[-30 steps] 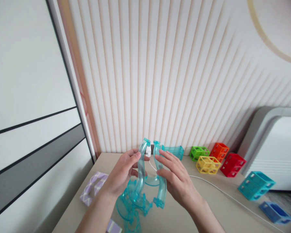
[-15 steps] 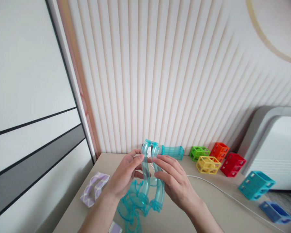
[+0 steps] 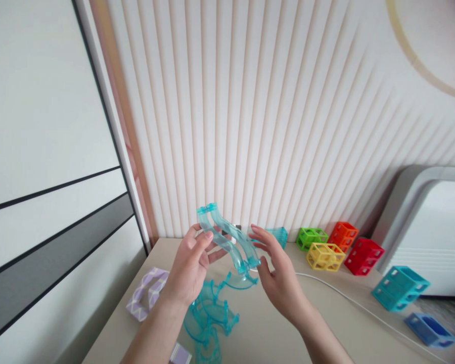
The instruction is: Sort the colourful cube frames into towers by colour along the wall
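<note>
Two clear teal curved track pieces (image 3: 227, 232), side by side and joined at their ends, are held up above the table, slanting down to the right. My left hand (image 3: 193, 260) grips them near the upper left end, thumb in front and fingers behind. Beside their lower right end is my right hand (image 3: 275, 268), its fingers spread and the thumb close to the pieces. Below them, more clear teal curved pieces (image 3: 208, 313) lie in a loose pile on the table (image 3: 265, 328).
Green (image 3: 311, 238), yellow (image 3: 325, 257), orange (image 3: 343, 236), red (image 3: 364, 256), teal (image 3: 401, 288) and blue (image 3: 430, 331) frame blocks stand at right. A white cable (image 3: 349, 293) crosses the table. At left lies a purple-white patterned object (image 3: 147, 293); a ribbed wall rises behind.
The joined track pieces have tilted from nearly upright to a slant, their top end moving left. My right hand has let go of them and opened.
</note>
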Tool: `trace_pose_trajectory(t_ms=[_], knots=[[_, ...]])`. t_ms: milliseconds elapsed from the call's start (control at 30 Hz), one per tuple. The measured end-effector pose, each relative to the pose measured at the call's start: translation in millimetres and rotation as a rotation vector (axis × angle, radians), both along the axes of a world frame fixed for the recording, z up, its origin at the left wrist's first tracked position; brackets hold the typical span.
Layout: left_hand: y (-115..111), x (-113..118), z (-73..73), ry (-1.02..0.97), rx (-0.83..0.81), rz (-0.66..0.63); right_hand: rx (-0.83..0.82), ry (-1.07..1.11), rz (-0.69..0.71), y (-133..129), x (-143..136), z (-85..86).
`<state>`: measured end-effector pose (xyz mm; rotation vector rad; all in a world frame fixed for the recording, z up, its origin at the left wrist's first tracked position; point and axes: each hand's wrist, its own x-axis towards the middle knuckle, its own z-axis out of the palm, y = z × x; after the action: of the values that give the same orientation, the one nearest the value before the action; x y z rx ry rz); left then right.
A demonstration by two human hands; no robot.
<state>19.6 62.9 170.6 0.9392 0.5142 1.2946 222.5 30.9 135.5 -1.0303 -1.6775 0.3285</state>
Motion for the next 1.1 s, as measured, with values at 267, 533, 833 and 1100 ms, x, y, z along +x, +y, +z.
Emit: trace_pose_trajectory(t_ms=[267, 533, 833, 1100], knots=[[-3.3, 7.1, -2.1, -0.034, 0.054, 0.078, -0.411, 0.397, 0.297, -7.6, -2.8, 9.2], [-6.6, 0.0, 0.3, 0.083, 0.12, 0.087, -0.387, 0.396, 0.253, -6.7, 3.2, 15.1], [6.8, -49.8, 2.4, 0.527, 0.278, 0.031, -0.243, 0.387, 0.064, 1.2, 18.6, 15.0], [7.2, -43.5, -0.4, 0.538, 0.255, 0.02, -0.163, 0.523, 0.042, -7.5, 16.9, 22.3]])
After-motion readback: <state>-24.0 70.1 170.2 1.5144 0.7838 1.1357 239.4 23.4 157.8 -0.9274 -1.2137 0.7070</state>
